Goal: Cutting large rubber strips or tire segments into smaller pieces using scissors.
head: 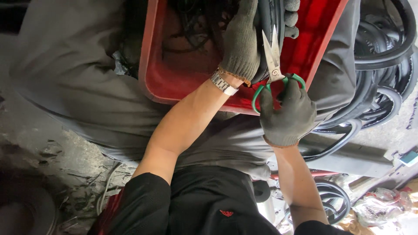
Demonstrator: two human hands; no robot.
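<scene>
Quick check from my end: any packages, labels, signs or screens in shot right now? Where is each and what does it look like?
No signs or screens.
Small tag or box: far right edge, blue-green and white, rectangular, too small to tell which.
Crumpled plastic bags: lower right, clear with reddish bits.
Small red mark: on the black shirt, bottom centre.

Inside the red tray [183,82] bare floor lies open left of the left hand [241,41], while black rubber strips [267,17] crowd its upper part and coiled rubber rings [383,56] block the right.
</scene>
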